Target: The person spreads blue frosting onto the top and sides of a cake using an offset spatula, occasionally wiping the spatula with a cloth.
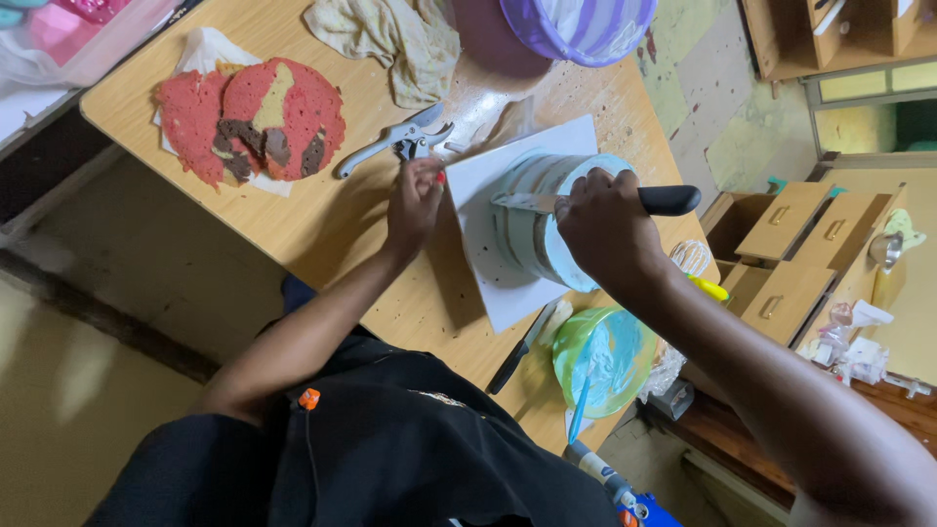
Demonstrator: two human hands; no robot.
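Note:
A tall round cake (535,226) coated in pale blue icing stands on a white square board (486,176) on the wooden table (322,220). My right hand (605,229) grips a black-handled knife (664,200), whose blade lies flat against the cake's side. My left hand (415,200) rests on the left corner of the board, fingers closed on its edge.
Red and brown cake slices (254,122) lie on paper at the far left. Grey pliers-like cutters (395,144) and a crumpled cloth (390,39) are nearby. A green bowl (605,356) of blue icing, a second knife (517,349), a whisk (691,259) and a purple striped bowl (581,27) surround the board.

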